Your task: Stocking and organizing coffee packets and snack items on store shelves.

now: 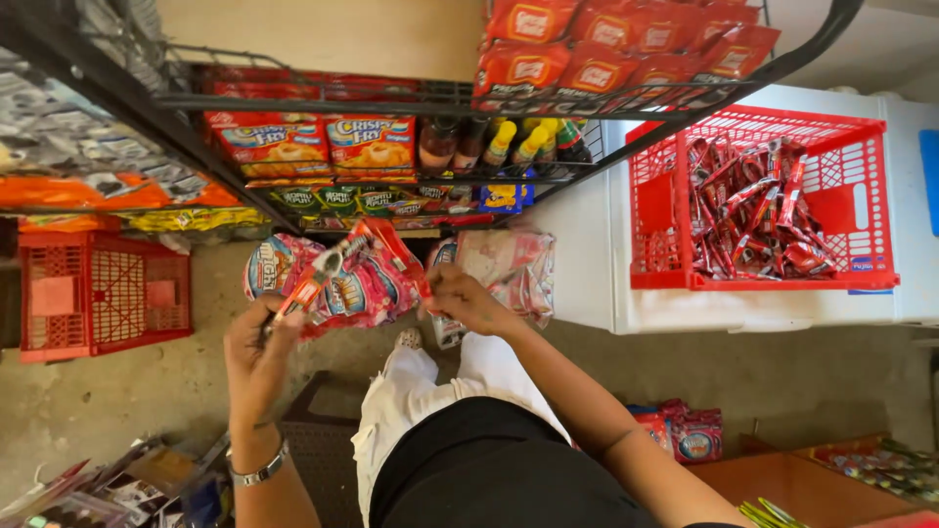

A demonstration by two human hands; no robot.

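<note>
My left hand [256, 337] is closed around an orange-handled stapler [311, 279], its metal nose aimed at the snack packs [352, 284] just ahead of my knuckles, so it can bite their top edge. My right hand [460, 298] pinches that edge shut, holding the strip up beneath the wire shelf [391, 98] above both hands

Pink-and-blue snack packets [337, 284] hang in a strip between both hands, beside pale pink packets [509, 264]. Orange-red breading sachets [318, 145] sit on the shelf above, red pouches [626, 44] hang higher, and slim red sachets [753, 210] fill the red crate [763, 282].
</note>
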